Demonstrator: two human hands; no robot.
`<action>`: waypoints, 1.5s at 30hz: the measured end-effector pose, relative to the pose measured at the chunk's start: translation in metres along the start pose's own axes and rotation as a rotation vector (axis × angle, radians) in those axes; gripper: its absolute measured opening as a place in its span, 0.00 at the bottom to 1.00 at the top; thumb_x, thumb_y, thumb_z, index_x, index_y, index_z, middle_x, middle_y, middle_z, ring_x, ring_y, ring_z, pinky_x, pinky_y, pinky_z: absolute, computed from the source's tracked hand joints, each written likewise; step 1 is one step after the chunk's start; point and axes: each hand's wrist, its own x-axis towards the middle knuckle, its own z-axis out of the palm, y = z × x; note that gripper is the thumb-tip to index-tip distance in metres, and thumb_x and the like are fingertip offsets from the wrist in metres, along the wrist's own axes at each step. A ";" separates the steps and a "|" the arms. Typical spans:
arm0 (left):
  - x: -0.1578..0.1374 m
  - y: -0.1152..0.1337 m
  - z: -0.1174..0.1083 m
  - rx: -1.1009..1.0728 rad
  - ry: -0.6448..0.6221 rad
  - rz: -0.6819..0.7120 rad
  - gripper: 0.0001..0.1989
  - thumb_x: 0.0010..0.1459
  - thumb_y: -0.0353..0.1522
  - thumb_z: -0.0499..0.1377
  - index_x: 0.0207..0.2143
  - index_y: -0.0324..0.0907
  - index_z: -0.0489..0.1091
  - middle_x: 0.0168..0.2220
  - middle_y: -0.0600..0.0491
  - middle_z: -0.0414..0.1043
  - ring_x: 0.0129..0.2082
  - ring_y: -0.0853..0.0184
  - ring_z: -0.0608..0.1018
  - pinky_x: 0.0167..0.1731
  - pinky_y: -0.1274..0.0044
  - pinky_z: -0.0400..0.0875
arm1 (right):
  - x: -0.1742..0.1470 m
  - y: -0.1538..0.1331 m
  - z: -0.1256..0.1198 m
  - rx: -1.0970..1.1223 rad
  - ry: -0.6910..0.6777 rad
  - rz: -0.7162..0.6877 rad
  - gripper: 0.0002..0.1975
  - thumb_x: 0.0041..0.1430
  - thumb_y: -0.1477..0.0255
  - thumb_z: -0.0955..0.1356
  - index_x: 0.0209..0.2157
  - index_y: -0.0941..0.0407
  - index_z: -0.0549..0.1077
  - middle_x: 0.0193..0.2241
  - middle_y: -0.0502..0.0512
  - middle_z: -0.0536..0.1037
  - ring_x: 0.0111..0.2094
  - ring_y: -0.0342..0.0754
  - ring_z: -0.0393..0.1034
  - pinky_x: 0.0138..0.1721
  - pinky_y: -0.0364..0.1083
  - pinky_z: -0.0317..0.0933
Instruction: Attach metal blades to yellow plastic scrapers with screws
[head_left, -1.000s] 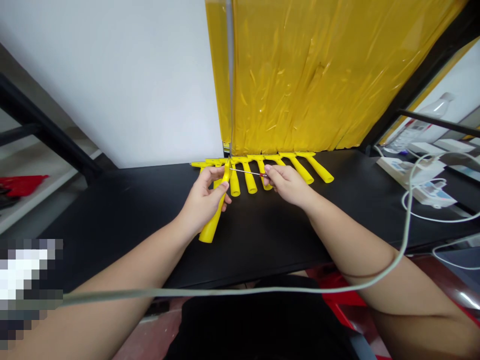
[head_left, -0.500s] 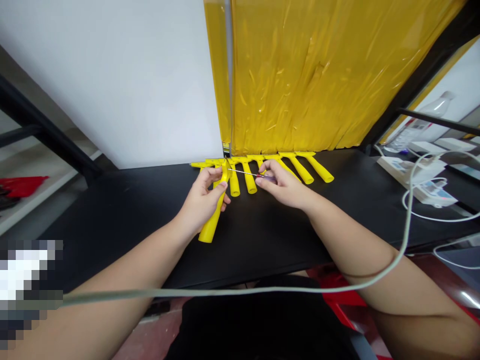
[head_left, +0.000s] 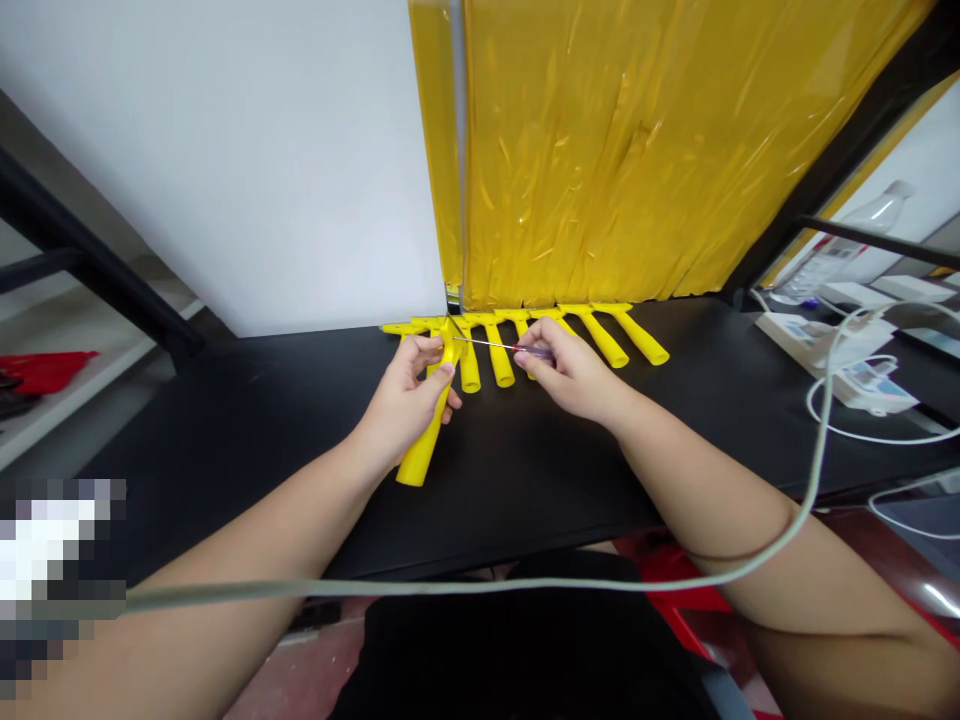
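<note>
My left hand point(head_left: 415, 395) is closed around a yellow plastic handle point(head_left: 421, 448), which tilts with its wide round end toward me. Pinched in my right hand point(head_left: 566, 370) is a screwdriver point(head_left: 484, 345) with a dark purplish grip and a thin metal shaft. The shaft points left, and its tip is at the upper end of the held handle; whether it sits in a screw is too small to tell. Several more yellow handles point(head_left: 501, 365) of the same shape lie in a row behind my hands, partly hidden by them.
The black tabletop point(head_left: 300, 400) ends at a white panel point(head_left: 300, 180) and a yellow film-covered panel point(head_left: 600, 150). On the right are white devices point(head_left: 840, 360) with cables and a plastic bottle point(head_left: 847, 240). A pale cable point(head_left: 525, 580) crosses low in front of me.
Both hands stay almost in place. The handle and the screwdriver show hardly any shift; my right hand has moved only slightly.
</note>
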 end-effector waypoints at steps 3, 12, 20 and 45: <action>-0.002 0.000 0.000 0.018 -0.017 0.021 0.16 0.60 0.33 0.66 0.48 0.44 0.64 0.57 0.46 0.69 0.21 0.77 0.77 0.14 0.81 0.71 | 0.002 -0.002 -0.001 -0.087 0.096 0.022 0.14 0.71 0.60 0.66 0.35 0.54 0.72 0.26 0.49 0.71 0.27 0.46 0.62 0.32 0.47 0.56; -0.002 0.001 0.000 -0.008 0.004 -0.018 0.18 0.58 0.34 0.68 0.46 0.44 0.65 0.54 0.47 0.71 0.21 0.74 0.78 0.14 0.80 0.71 | 0.000 -0.009 0.003 -0.039 -0.002 0.076 0.17 0.72 0.57 0.65 0.33 0.54 0.70 0.26 0.50 0.71 0.28 0.46 0.64 0.33 0.47 0.57; -0.003 0.001 0.000 -0.005 -0.028 0.028 0.19 0.57 0.35 0.70 0.45 0.44 0.66 0.54 0.47 0.72 0.21 0.75 0.77 0.14 0.81 0.72 | 0.001 -0.014 0.002 0.145 -0.023 0.126 0.20 0.69 0.58 0.67 0.26 0.53 0.66 0.20 0.46 0.61 0.22 0.43 0.54 0.26 0.45 0.50; 0.078 0.004 -0.091 0.072 0.431 -0.125 0.15 0.48 0.22 0.64 0.39 0.40 0.67 0.33 0.51 0.75 0.26 0.71 0.77 0.27 0.79 0.76 | 0.020 0.026 -0.020 0.422 0.222 0.262 0.07 0.59 0.69 0.66 0.39 0.51 0.63 0.28 0.47 0.76 0.27 0.45 0.68 0.33 0.45 0.63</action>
